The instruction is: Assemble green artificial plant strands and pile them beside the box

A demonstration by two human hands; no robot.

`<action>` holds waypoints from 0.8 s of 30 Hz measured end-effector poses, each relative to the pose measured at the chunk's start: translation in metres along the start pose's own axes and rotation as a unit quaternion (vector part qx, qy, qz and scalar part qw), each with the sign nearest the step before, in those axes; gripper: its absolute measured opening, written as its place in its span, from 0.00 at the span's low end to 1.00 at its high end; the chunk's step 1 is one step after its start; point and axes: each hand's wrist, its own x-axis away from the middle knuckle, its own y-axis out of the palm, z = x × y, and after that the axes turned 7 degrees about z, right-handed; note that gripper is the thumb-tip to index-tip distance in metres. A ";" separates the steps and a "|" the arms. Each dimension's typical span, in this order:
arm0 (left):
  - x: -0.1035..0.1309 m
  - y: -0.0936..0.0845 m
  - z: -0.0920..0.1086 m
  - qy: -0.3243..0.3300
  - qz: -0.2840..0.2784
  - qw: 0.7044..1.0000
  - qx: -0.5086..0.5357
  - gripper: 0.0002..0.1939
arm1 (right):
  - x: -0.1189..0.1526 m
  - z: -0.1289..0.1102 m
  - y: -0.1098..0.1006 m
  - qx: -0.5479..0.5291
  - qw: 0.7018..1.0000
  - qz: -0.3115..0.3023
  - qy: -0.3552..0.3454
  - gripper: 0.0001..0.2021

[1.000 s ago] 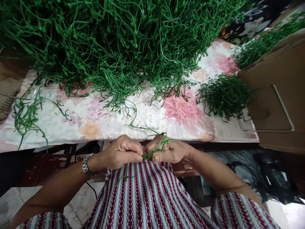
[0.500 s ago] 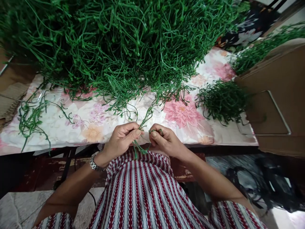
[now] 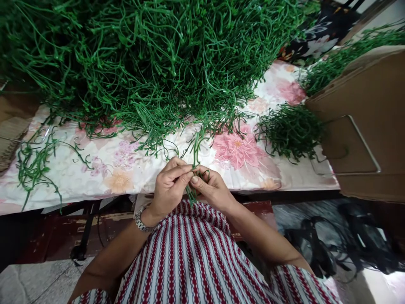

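Thin green artificial-looking stems (image 3: 196,152) stand upright between my two hands at the table's front edge, their lower ends hanging below the fingers. My left hand (image 3: 172,183), with a metal watch on its wrist, pinches them from the left. My right hand (image 3: 210,185) is closed against the same stems, and a short curl of green shows among its fingers. The fingertips of both hands meet, hiding the spot where they grip. Just beyond lies a large heap of the same green stems (image 3: 152,63).
A flowered cloth (image 3: 120,158) covers the table. Loose stems (image 3: 36,164) lie at the left and a small bunch (image 3: 291,131) at the right. Beside that stands a cardboard box (image 3: 363,126) with a bent metal wire (image 3: 363,143). Black cables or straps (image 3: 329,240) show at lower right.
My hands have come together from slightly apart, the left moving right. The stems between them have turned from slanted to nearly upright. The view has shifted slightly.
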 end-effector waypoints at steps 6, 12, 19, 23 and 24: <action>-0.006 -0.005 0.008 -0.224 0.034 0.959 0.171 0.04 | 0.001 -0.007 -0.012 0.030 1.000 0.000 -0.003 0.15; -0.007 -0.012 0.008 -0.156 0.058 0.977 0.135 0.03 | 0.006 -0.013 -0.024 0.083 0.995 -0.013 -0.055 0.12; -0.001 -0.018 0.007 -0.137 0.084 0.986 0.051 0.06 | 0.026 -0.080 -0.081 0.343 0.864 0.253 -0.268 0.09; 0.005 -0.018 0.005 -0.132 0.018 0.991 0.007 0.07 | 0.015 -0.134 -0.146 0.645 0.532 0.478 -0.271 0.12; 0.006 -0.017 0.004 -0.130 0.011 0.991 0.002 0.08 | 0.007 -0.141 -0.162 0.692 0.485 0.480 -0.235 0.13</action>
